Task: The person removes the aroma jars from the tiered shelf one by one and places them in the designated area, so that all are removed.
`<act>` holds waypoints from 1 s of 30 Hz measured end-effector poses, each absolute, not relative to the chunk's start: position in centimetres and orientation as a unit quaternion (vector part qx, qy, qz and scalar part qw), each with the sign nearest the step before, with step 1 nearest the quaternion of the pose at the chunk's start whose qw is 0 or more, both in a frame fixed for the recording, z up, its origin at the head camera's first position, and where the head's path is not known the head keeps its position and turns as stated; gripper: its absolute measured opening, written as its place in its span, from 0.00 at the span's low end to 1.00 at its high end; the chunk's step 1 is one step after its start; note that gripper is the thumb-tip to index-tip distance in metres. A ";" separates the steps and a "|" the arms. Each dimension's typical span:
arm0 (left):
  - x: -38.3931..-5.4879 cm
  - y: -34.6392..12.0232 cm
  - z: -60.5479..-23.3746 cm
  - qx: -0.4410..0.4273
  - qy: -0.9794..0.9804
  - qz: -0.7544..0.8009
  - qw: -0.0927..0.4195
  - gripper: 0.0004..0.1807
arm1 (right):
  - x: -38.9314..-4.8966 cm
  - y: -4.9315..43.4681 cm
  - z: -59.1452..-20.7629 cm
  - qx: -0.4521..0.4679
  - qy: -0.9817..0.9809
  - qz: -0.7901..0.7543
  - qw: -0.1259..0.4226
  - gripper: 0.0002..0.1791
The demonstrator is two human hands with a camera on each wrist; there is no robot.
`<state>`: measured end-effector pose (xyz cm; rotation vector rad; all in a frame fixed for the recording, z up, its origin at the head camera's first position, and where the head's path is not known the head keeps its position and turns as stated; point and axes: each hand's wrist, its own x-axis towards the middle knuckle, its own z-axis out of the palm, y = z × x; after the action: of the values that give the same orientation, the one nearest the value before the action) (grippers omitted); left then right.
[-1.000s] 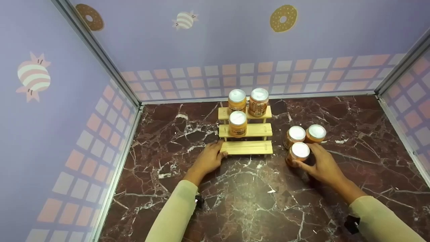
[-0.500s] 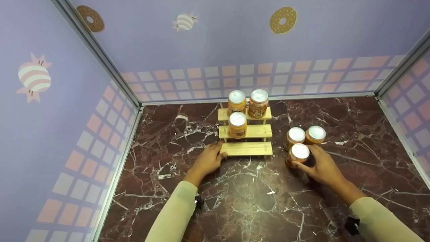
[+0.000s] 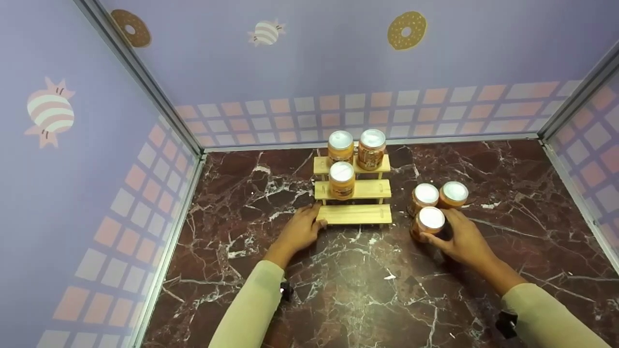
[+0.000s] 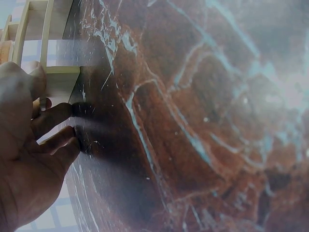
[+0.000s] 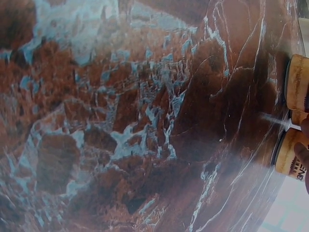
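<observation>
A three-step wooden display stand (image 3: 355, 214) stands on the marble-patterned table. My left hand (image 3: 299, 229) holds the left end of its lowest step, thumb in front; the left wrist view shows that hand's fingers (image 4: 53, 121) low by the stand's legs. Two jars (image 3: 371, 152) with pale lids and orange-brown sides sit on the top step, and one jar (image 3: 342, 182) sits at the left of the middle step. To the right of the stand, my right hand (image 3: 464, 239) grips the front jar (image 3: 430, 220) of three upright ones between thumb and fingers.
Just behind the gripped jar stand two more jars, a left one (image 3: 425, 194) and a right one (image 3: 454, 193), close together. A patterned back wall (image 3: 290, 116) rises behind the stand. Side walls (image 3: 96, 203) with metal edges bound the table at left and right.
</observation>
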<state>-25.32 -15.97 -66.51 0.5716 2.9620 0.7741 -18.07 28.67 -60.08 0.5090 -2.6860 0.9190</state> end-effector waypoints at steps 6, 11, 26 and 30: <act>-25.3 -16.0 -66.3 0.179 0.950 0.253 0.024 0.40 | -18.1 28.7 -60.0 0.178 -0.922 0.319 0.130 0.38; -25.3 -15.9 -66.2 0.175 0.950 0.258 0.026 0.40 | -18.1 28.7 -60.0 0.177 -0.921 0.323 0.124 0.38; -25.3 -15.9 -66.4 0.179 0.955 0.236 0.028 0.40 | -17.9 28.6 -59.9 0.160 -0.925 0.324 0.112 0.41; -25.2 -15.9 -66.4 0.175 0.956 0.236 0.027 0.40 | -17.9 28.7 -59.8 0.163 -0.923 0.330 0.116 0.42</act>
<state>-25.17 -15.93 -66.43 0.5391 2.9509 0.7292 -17.92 28.67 -59.76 0.4778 -2.7016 0.9653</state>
